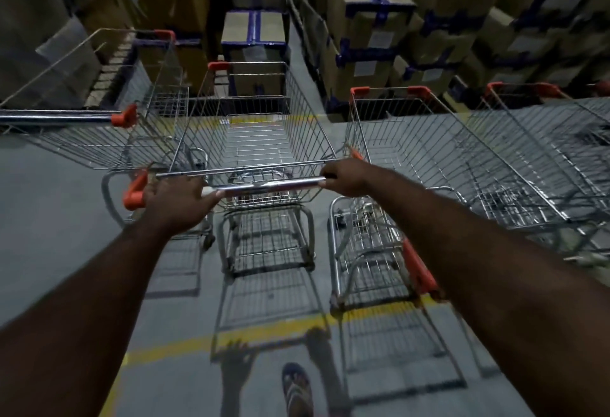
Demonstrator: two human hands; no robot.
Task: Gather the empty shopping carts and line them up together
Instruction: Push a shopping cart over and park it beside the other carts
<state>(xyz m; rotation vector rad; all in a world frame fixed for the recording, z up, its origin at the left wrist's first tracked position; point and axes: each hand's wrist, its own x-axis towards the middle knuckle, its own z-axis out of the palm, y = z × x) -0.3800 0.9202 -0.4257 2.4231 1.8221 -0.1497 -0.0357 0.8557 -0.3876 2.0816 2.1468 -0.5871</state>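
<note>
— Where is the cart?
— The middle cart stands on the grey floor, between the left cart and the right cart, facing stacked boxes.
— And the hands?
— The left hand and right hand both grip its handle bar, one at each end.

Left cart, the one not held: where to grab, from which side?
Grip the left cart by its chrome handle bar, from the near end behind the basket. The bar is round, level and free; the left hand and right hand hold the middle cart handle.
</note>
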